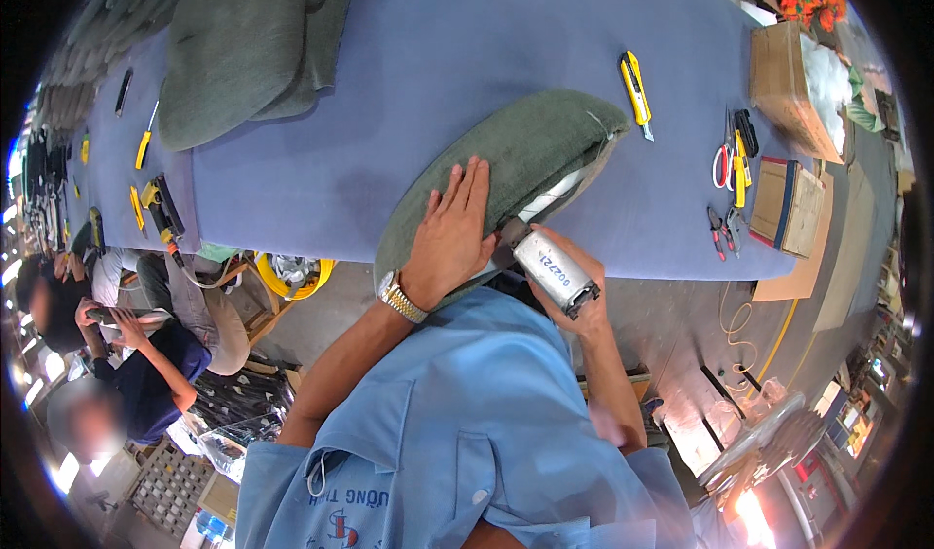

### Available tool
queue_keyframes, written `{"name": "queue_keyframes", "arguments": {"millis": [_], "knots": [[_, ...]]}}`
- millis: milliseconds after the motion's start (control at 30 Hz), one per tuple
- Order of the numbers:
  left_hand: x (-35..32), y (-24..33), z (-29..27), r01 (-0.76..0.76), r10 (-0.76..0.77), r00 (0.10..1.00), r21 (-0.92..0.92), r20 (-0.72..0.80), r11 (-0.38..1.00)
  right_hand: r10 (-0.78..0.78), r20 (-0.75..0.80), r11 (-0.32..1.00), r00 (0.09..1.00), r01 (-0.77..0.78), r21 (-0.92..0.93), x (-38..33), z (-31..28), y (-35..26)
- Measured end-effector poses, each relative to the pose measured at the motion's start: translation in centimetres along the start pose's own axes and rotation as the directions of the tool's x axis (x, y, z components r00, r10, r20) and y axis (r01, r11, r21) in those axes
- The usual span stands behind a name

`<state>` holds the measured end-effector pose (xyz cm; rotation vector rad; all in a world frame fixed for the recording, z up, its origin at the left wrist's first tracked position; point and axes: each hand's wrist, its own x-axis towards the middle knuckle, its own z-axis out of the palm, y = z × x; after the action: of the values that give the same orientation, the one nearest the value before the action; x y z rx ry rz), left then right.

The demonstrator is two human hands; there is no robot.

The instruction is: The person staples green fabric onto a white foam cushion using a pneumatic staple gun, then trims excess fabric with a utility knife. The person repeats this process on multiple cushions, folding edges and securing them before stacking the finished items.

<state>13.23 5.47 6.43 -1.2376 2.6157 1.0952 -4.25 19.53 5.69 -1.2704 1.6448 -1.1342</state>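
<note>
Pressing flat, my left hand point(449, 233) pins a green cushion point(506, 175) at the near edge of the blue table point(409, 72), fingers spread and closed on nothing. Beside it, my right hand point(574, 286) wraps a grey power tool point(550, 269) at the cushion's open seam. A slip could catch the left fingers. The tool's tip is hidden; further right lies a yellow knife point(635, 90).
</note>
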Motion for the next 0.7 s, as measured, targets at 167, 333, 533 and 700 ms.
{"name": "queue_keyframes", "arguments": {"millis": [167, 333, 533, 700], "knots": [[0.2, 0.0, 0.3, 0.002, -0.002, 1.0, 0.0, -0.006, 1.0, 0.07, -0.003, 0.997, 0.998, -0.07, 0.028, 0.5, 0.3, -0.7], [0.1, 0.0, 0.7, 0.01, -0.01, 1.0, 0.006, -0.018, 1.0, 0.126, -0.014, 0.99, 0.992, -0.125, 0.062, 0.2, 0.9, -0.9], [0.0, -0.2, 0.4, -0.006, 0.006, 1.0, 0.001, -0.021, 1.0, 0.07, -0.041, 0.997, 0.997, -0.069, 0.03, -0.7, 1.3, -0.4], [0.0, 0.0, 0.1, -0.01, 0.01, 1.0, -0.016, -0.01, 1.0, 0.12, 0.02, 0.992, 0.993, -0.121, 0.044, -1.0, 0.9, -0.5]]}}
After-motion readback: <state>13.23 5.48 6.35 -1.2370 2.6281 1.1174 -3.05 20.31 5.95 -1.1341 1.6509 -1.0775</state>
